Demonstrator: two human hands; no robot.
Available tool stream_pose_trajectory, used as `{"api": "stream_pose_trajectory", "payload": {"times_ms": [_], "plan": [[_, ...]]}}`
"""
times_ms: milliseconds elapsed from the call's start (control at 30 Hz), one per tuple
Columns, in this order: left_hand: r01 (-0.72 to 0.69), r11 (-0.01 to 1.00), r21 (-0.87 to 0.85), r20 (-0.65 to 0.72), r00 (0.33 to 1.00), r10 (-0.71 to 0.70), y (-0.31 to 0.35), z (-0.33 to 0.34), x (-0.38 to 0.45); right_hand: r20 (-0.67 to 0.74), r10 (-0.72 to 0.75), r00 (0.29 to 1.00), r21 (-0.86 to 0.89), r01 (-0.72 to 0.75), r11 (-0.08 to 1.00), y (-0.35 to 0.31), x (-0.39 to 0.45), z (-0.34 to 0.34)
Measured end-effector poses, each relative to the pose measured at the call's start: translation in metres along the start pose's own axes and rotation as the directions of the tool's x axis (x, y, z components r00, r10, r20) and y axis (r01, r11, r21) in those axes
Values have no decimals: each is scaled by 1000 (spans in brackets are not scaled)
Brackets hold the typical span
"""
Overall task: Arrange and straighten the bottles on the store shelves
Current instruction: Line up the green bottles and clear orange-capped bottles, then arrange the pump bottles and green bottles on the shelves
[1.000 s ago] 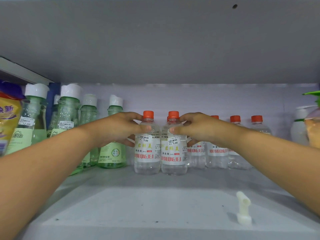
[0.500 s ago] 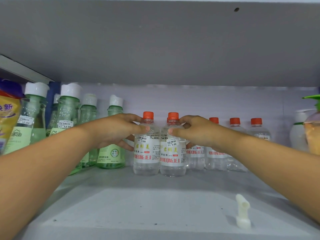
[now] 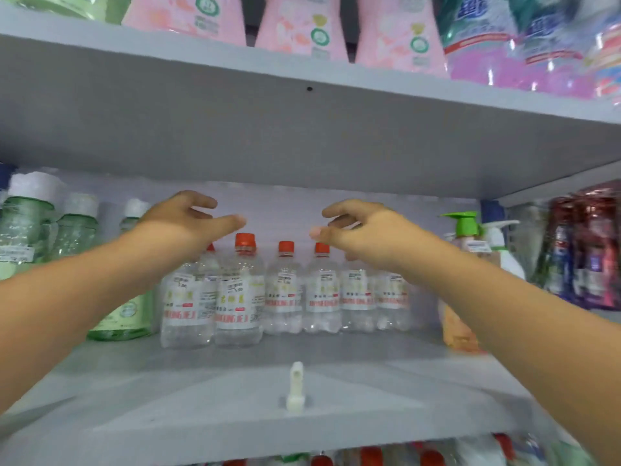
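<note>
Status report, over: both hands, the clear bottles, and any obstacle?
Left hand and right hand open, above the red caps, holding nothing. Clear bottles upright in a row. Small white plastic piece loose at shelf front.

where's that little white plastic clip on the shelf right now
In the head view the white clip stands alone near the front edge of the grey shelf, about centre, in front of the row of clear bottles and below the gap between both raised hands.

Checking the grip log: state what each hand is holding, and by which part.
Nothing is held. Left hand and right hand hover open above the clear bottles, touching none.
</note>
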State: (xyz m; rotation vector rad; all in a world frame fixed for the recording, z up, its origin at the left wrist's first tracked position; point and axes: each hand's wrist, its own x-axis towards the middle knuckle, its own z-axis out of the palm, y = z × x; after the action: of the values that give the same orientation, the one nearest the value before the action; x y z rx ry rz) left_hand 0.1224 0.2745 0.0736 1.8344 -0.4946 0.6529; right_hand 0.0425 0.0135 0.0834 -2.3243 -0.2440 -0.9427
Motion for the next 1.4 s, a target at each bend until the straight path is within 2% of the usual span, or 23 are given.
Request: {"api": "stream_pose_trajectory", "payload": {"times_ms": [100, 200, 267, 433, 533, 633, 700, 867, 1000, 1133, 1167, 1233, 1300, 1333, 1400], "plan": [[24, 983, -184, 172, 985, 8, 40, 50, -25, -167, 41, 985, 26, -37, 999, 40, -36, -66], [57, 975, -214, 307, 952, 12, 81, 110, -45, -354, 82, 932, 36, -74, 997, 80, -62, -119], [78, 977, -198, 376, 927, 2, 102, 151, -53, -428, 119, 896, 14, -124, 992, 107, -70, -143], [63, 996, -70, 483, 875, -21, 131, 233, -71, -394, 285, 874, 19, -302, 953, 161, -78, -165], [118, 990, -79, 513, 856, -61, 141, 267, -79, -297, 385, 874, -18, -409, 913, 183, -78, -162], [139, 985, -107, 482, 873, -71, 141, 292, -83, -163, 420, 893, 15, -424, 906, 199, -81, -152], [110, 988, -106, 468, 883, -48, 139, 298, -85, -92, 412, 907, 7, -413, 911, 205, -83, -147], [92, 989, -116, 435, 900, -33, 125, 265, -88, -61, 377, 924, 45, -375, 926, 196, -76, -140], [131, 972, -196, 417, 908, -39, 107, 226, -96, 76, 296, 952, 107, -303, 947, 170, -66, -111], [146, 955, -259, 385, 922, -36, 90, 220, -112, 207, 259, 944, 128, -288, 949, 164, -59, -105], [144, 955, -260, 379, 925, -36, 87, 221, -114, 156, 280, 947, 145, -302, 942, 167, -55, -114], [142, 955, -259, 376, 926, -35, 85, 223, -113, -79, 371, 925, 216, -348, 912, 175, -48, -139], [139, 953, -269, 377, 926, -29, 83, 223, -110, -302, 421, 855, 92, -413, 906, 189, -44, -164], [138, 951, -275, 375, 927, -25, 82, 223, -110, -323, 448, 834, 11, -470, 883, 195, -44, -170], [131, 950, -284, 371, 929, -17, 82, 223, -110, -208, 550, 809, 3, -562, 827, 207, -46, -171]]}}
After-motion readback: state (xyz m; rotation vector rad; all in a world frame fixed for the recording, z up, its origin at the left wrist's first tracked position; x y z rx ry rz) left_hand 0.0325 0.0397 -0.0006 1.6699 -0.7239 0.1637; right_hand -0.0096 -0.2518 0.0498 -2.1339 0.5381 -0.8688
